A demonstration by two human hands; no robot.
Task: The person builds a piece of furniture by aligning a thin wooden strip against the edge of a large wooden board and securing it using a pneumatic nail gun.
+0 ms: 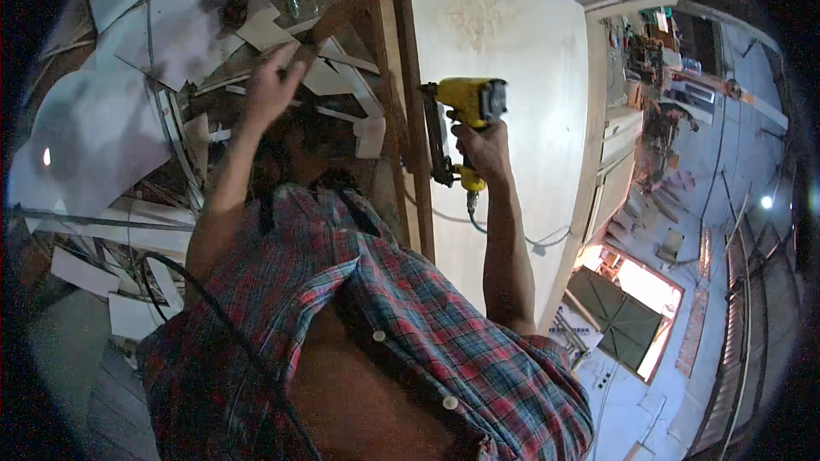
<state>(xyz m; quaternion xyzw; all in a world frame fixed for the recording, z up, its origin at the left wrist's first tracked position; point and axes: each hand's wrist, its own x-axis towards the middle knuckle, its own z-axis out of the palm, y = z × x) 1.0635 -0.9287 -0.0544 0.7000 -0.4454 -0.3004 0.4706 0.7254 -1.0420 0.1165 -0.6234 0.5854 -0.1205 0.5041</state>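
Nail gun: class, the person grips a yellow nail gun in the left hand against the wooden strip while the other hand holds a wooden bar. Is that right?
Not quite. The head view shows the yellow nail gun in the right hand, not the left. It is against the wooden strip, and the left hand holds the wooden bar.

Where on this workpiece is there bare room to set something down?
The pale board is bare right of the wooden strip, beyond the yellow nail gun in the right hand. Left of the left hand, offcuts crowd the floor.
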